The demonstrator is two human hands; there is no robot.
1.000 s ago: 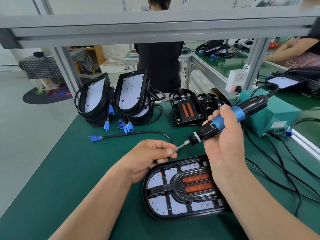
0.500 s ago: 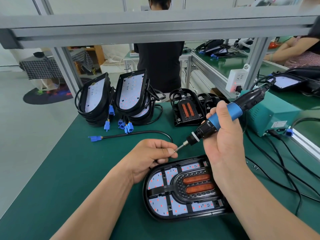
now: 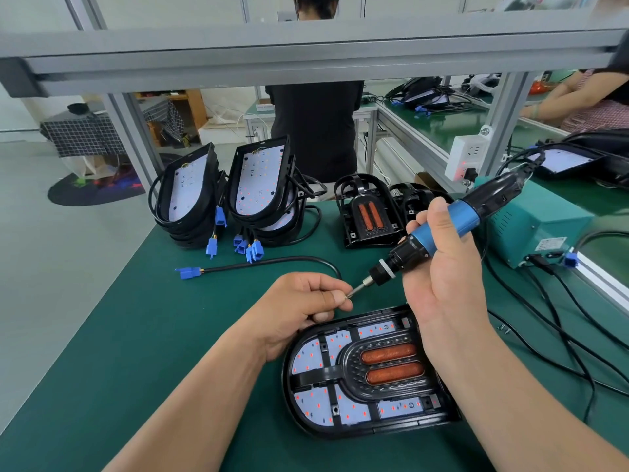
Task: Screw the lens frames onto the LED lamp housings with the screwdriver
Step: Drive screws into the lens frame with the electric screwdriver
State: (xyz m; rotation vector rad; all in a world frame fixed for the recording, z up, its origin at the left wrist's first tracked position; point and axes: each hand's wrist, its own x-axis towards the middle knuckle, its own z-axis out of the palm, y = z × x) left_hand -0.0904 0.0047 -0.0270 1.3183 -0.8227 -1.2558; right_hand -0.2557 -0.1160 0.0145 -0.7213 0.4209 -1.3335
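A black LED lamp housing lies flat on the green mat in front of me, with a black lens frame holding two orange bars set inside it. My right hand grips a blue and black electric screwdriver, tilted down to the left above the housing. My left hand is just left of the bit and pinches a small screw against the bit's tip between thumb and forefinger.
Stacked lamp housings with blue connectors stand at the back left, spare lens frames behind the screwdriver. A teal power box and black cables lie right. A cable with a blue plug crosses the mat. People stand beyond the bench.
The screwdriver's rear end has tilted up a little. My left hand stays at the bit's tip; the housing has not moved.
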